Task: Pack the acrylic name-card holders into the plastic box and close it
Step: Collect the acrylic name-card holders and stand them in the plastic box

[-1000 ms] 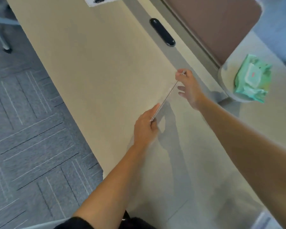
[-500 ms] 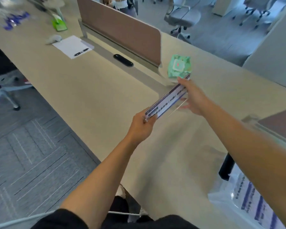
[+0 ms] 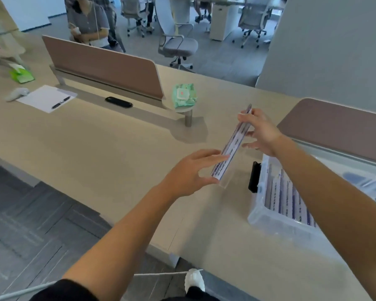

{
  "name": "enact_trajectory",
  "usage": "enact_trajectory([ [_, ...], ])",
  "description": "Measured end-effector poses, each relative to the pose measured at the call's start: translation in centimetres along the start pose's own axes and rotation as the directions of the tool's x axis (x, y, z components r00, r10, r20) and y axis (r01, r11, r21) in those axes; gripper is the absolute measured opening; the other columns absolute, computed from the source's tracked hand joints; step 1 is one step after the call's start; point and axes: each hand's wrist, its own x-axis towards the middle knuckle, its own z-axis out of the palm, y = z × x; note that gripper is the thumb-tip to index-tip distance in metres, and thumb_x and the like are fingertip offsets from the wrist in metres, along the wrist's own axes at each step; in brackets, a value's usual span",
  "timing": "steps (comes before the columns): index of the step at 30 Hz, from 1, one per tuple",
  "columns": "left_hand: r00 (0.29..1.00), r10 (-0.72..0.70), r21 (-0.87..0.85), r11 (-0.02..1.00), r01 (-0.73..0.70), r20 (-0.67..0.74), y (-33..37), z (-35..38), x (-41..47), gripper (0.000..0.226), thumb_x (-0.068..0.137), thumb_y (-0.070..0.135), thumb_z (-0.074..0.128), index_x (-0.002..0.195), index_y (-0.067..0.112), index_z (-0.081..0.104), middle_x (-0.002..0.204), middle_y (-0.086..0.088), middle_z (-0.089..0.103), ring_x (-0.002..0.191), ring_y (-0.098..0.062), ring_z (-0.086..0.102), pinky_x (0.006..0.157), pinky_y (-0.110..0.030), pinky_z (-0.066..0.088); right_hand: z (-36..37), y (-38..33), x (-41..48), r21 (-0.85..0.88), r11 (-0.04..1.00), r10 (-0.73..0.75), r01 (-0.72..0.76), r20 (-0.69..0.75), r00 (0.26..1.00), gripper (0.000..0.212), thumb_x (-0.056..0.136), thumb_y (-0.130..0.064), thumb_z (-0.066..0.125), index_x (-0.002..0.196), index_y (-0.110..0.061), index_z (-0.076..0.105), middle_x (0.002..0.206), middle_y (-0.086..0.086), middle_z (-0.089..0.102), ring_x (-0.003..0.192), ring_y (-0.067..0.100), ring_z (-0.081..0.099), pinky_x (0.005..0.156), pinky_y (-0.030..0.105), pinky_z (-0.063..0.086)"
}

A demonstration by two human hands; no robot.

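the open plastic box (image 3: 267,222) sits on the near right of the bench (image 3: 96,153), with printed cards (image 3: 287,192) lined up inside. just left of it, one name-card holder (image 3: 231,146) is pinched at its near end by the left hand (image 3: 189,173) and at its far end by the right hand (image 3: 262,133), the hands apart. beyond lies a green wipes pack (image 3: 184,94), beside the divider panel (image 3: 104,64).
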Motion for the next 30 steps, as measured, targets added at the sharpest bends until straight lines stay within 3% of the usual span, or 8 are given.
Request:
enact_trajectory([
  [7, 0.994, 0.106, -0.128, 0.986, -0.105, 0.001, 3.5, 3.7, -1.7, 0.066, 0.069, 0.037, 0.083, 0.13, 0.041, 0.058, 0.126, 0.019, 0.059, 0.113, -0.004, 0.055, 0.1, -0.037, 0.047, -2.1, 1.1, -8.7, -0.15, 0.987, 0.032, -0.053, -0.138, 0.99, 0.043, 0.096, -0.038, 0.059, 0.131, -0.027, 0.038, 0.103, -0.014, 0.053, 0.09, 0.006, 0.052, 0.094, 0.051, 0.043],
  [10, 0.995, 0.046, -0.188, 0.982, -0.028, 0.087, 6.3, 4.9, -1.2, 0.076, 0.069, 0.039, 0.081, 0.133, 0.057, 0.042, 0.125, 0.017, 0.062, 0.112, -0.009, 0.056, 0.101, -0.038, 0.045, -4.3, 1.1, -11.6, -0.187, 0.982, -0.002, -0.039, -0.212, 0.977, 0.049, 0.096, -0.034, 0.059, 0.137, -0.022, 0.036, 0.099, -0.008, 0.054, 0.087, 0.01, 0.054, 0.088, 0.048, 0.047],
  [13, 0.977, 0.005, -0.301, 0.952, 0.061, 0.214, 8.2, 6.5, -0.3, 0.096, 0.065, 0.042, 0.088, 0.143, 0.05, 0.033, 0.131, 0.018, 0.057, 0.115, -0.005, 0.053, 0.103, -0.033, 0.044, -7.2, 0.9, -13.7, -0.168, 0.986, -0.044, -0.002, -0.265, 0.963, 0.062, 0.093, -0.032, 0.064, 0.144, -0.024, 0.03, 0.104, -0.006, 0.053, 0.095, 0.018, 0.057, 0.083, 0.047, 0.05],
  [16, 0.919, -0.088, -0.498, 0.818, 0.287, 0.385, 9.5, 8.9, 0.5, 0.123, 0.045, 0.069, 0.082, 0.148, 0.046, 0.019, 0.139, 0.01, 0.045, 0.118, -0.015, 0.054, 0.101, -0.037, 0.047, -10.2, 1.2, -15.7, -0.108, 0.994, -0.053, 0.023, -0.276, 0.96, 0.093, 0.064, -0.048, 0.076, 0.142, -0.028, 0.031, 0.116, 0.0, 0.053, 0.104, 0.024, 0.057, 0.085, 0.05, 0.053],
  [18, 0.868, -0.107, -0.508, 0.774, 0.379, 0.485, 10.7, 10.8, 1.3, 0.131, 0.043, 0.078, 0.075, 0.152, 0.042, 0.012, 0.146, 0.0, 0.04, 0.118, -0.021, 0.056, 0.101, -0.044, 0.048, -12.3, 1.8, -16.7, -0.087, 0.993, -0.1, 0.079, -0.271, 0.957, 0.096, 0.058, -0.049, 0.075, 0.141, -0.025, 0.034, 0.119, 0.0, 0.052, 0.107, 0.022, 0.056, 0.085, 0.048, 0.055],
  [24, 0.835, -0.1, -0.441, 0.812, 0.383, 0.54, 15.7, 17.1, 5.3, 0.116, 0.064, 0.047, 0.087, 0.148, 0.052, 0.007, 0.144, -0.008, 0.039, 0.11, -0.021, 0.061, 0.103, -0.049, 0.046, -19.7, 4.2, -17.5, -0.126, 0.982, -0.166, 0.14, -0.228, 0.959, 0.061, 0.075, -0.035, 0.068, 0.132, -0.03, 0.046, 0.131, 0.0, 0.052, 0.117, 0.016, 0.056, 0.102, 0.05, 0.046],
  [27, 0.855, -0.17, -0.444, 0.795, 0.412, 0.489, 17.5, 20.9, 7.2, 0.119, 0.056, 0.051, 0.086, 0.147, 0.053, 0.009, 0.138, -0.005, 0.039, 0.114, -0.023, 0.057, 0.103, -0.05, 0.046, -23.5, 5.1, -17.6, -0.237, 0.968, -0.132, 0.081, -0.208, 0.969, 0.074, 0.073, -0.061, 0.068, 0.14, -0.046, 0.039, 0.149, -0.006, 0.042, 0.135, 0.02, 0.045, 0.111, 0.052, 0.036],
  [30, 0.876, -0.245, -0.452, 0.78, 0.433, 0.416, 18.5, 24.7, 8.8, 0.115, 0.063, 0.042, 0.088, 0.15, 0.046, 0.013, 0.133, 0.005, 0.043, 0.114, -0.011, 0.053, 0.095, -0.028, 0.051, -27.1, 6.3, -16.9, -0.371, 0.928, -0.085, -0.016, -0.254, 0.964, 0.093, 0.076, -0.065, 0.067, 0.152, -0.045, 0.018, 0.15, 0.002, 0.048, 0.125, 0.025, 0.058, 0.097, 0.052, 0.052],
])
